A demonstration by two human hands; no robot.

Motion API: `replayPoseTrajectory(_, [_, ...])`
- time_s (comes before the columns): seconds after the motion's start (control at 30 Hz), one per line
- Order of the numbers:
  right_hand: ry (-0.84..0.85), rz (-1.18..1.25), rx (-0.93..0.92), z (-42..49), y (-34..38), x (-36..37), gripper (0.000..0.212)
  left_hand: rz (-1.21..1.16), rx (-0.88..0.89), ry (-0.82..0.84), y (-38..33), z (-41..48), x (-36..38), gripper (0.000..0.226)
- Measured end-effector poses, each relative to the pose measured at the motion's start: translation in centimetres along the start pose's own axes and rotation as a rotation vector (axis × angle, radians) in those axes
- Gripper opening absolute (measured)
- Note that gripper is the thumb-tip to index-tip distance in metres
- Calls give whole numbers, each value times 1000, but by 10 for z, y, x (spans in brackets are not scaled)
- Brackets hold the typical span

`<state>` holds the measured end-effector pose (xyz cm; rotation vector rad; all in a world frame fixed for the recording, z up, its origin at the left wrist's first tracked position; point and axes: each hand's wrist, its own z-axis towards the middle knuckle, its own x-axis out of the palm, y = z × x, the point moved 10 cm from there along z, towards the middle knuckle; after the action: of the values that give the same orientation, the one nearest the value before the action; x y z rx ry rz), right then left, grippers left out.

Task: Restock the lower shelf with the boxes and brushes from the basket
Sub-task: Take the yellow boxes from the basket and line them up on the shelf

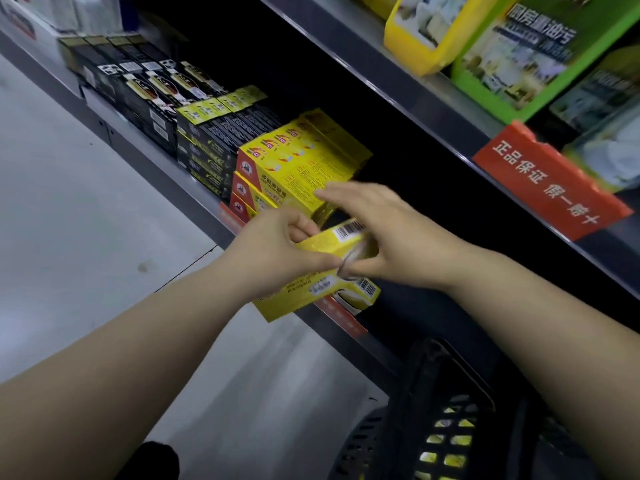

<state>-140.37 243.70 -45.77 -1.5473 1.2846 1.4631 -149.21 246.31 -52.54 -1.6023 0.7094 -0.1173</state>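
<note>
Two yellow boxes are stacked in my hands just in front of the lower shelf's edge. My left hand grips them from the left, fingers curled over the top box. From the right, my right hand has its thumb under the top box, while its fingers stretch out over a stack of matching yellow boxes on the shelf. The black basket stands below at bottom right, with yellow items showing through its mesh.
Left of the yellow stack, black boxes with yellow labels and black boxes fill the shelf. An upper shelf carries green and yellow packages and a red sign. Grey floor lies to the left.
</note>
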Motion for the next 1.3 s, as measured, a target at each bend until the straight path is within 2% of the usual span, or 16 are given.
replayPoseTrajectory(0.07, [63, -39, 30, -7, -1, 7, 69, 127, 90, 31, -16, -1, 9, 41])
replayPoseTrajectory(0.17, [109, 60, 229, -31, -44, 12, 48, 229, 161, -18, -21, 1, 4, 46])
replayPoseTrajectory(0.3, [265, 168, 625, -64, -124, 41, 52, 204, 110, -119, 1, 5, -5, 47])
replayPoseTrajectory(0.4, [277, 84, 758, -55, -161, 63, 58, 181, 48, -74, 16, 10, 5, 44])
replayPoseTrajectory(0.57, [380, 21, 743, -16, -165, 105, 66, 177, 37, -62, 24, 15, 13, 38])
replayPoseTrajectory(0.67, [430, 97, 705, -2, -155, 130, 68, 182, 21, -58, 28, 16, 13, 39])
replayPoseTrajectory(0.8, [520, 97, 661, -1, -145, 148, 99, 177, 13, -58, 30, 16, 11, 38])
replayPoseTrajectory(0.9, [522, 34, 629, -3, -139, 145, 104, 141, -2, -28, 29, 13, 15, 32])
replayPoseTrajectory(0.97, [489, -27, 577, -1, -128, 129, 96, 94, -11, 14, 24, 8, 19, 24])
replayPoseTrajectory(1.03, [380, -32, 528, 0, -112, 95, 82, 72, 9, 58, 11, 0, 23, 18])
replayPoseTrajectory(1.2, [-9, 360, 428, -49, -57, -5, 27, 151, 187, 203, -65, -33, 42, 15])
replayPoseTrajectory(1.3, [-154, 474, 412, -113, -34, -40, 14, 308, 348, 315, -122, -66, 67, 15])
